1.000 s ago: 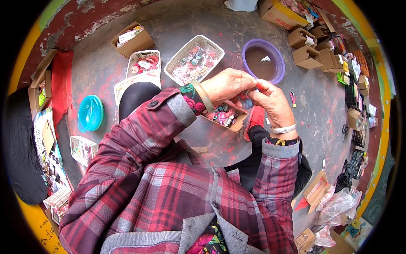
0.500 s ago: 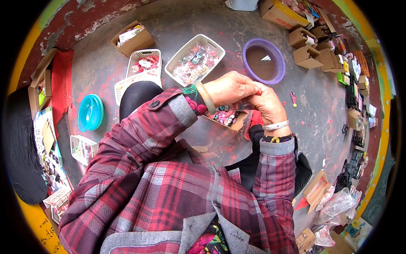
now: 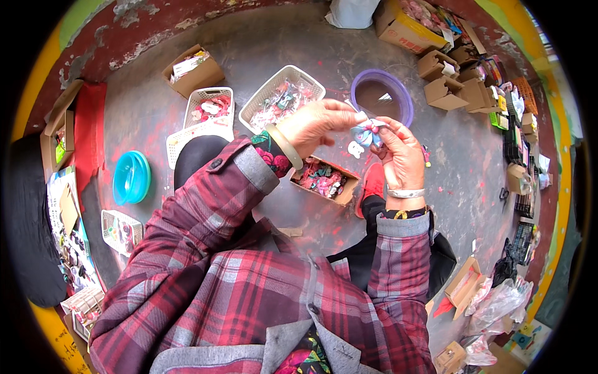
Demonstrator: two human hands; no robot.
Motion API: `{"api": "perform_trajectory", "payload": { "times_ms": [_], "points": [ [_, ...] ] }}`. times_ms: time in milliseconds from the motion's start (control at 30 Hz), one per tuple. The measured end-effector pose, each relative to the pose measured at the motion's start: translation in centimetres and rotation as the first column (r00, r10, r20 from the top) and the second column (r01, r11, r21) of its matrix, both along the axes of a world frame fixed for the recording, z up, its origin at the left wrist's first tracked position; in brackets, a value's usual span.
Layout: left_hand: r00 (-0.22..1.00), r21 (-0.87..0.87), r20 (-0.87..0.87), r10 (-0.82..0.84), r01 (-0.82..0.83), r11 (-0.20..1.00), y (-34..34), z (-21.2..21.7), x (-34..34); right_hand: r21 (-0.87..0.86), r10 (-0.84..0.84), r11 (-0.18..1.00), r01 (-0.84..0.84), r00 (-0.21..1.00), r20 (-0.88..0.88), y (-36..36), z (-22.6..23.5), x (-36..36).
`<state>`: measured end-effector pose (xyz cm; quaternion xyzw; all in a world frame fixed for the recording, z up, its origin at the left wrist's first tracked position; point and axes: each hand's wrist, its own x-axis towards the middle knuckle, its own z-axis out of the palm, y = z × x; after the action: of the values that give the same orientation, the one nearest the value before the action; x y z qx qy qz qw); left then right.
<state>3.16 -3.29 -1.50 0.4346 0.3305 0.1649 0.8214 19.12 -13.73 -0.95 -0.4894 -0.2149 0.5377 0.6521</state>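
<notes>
My right hand (image 3: 403,159) pinches a light blue bow-like hair ornament (image 3: 361,135) with a pink centre between thumb and fingers. Just left of it, my left hand (image 3: 321,126) is closed at thumb and index finger by the ornament's upper edge; a clear or whitish bit shows there, too small to name. A small white piece (image 3: 355,149) with dark openings shows just below the ornament; whether it is attached I cannot tell. Below the hands, a cardboard box (image 3: 346,194) holds a jumble of pink, red and dark small pieces.
Ahead stand a white basket (image 3: 248,112) of plastic-wrapped pieces and a purple basin (image 3: 408,112) with dark liquid. Smaller white baskets (image 3: 193,105), teal basins (image 3: 132,177) and an open carton (image 3: 208,73) are at the left. Boxes (image 3: 445,93) and plastic bags (image 3: 498,305) line the right side.
My hands, pressed together before, have moved apart. The blue ornament now shows in my right fingers, and the cardboard box below has come into fuller view.
</notes>
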Motion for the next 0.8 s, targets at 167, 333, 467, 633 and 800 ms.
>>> {"api": "perform_trajectory", "payload": {
  "times_ms": [167, 333, 467, 633, 800],
  "points": [
    [0.990, -0.119, 0.124, -0.072, 0.087, 0.989, -0.6, -0.3, 0.0, 0.000, 0.022, 1.000, -0.022, 0.996, 0.082, -0.2, 0.1, -0.1],
    [0.983, -0.002, 0.172, -0.063, 0.065, 0.998, -0.8, -0.3, 0.2, 0.032, 0.080, 0.995, -0.089, 0.972, 0.223, -0.4, 1.0, 0.2],
    [0.988, 0.077, 0.142, -0.067, 0.056, 0.995, -0.9, 0.6, 0.1, 0.066, 0.026, 0.997, -0.043, 0.971, 0.238, -0.5, 0.9, -0.2],
    [0.990, 0.165, 0.138, -0.029, 0.006, 0.986, -1.1, 1.1, 0.0, 0.124, -0.055, 0.992, 0.038, 0.989, 0.137, -0.2, 0.9, -1.5],
    [0.990, 0.133, 0.129, -0.053, 0.036, 0.990, -1.2, 1.7, -0.2, 0.179, -0.106, 0.980, 0.090, 0.991, 0.084, -0.4, 0.4, -1.8]
  ]
}}
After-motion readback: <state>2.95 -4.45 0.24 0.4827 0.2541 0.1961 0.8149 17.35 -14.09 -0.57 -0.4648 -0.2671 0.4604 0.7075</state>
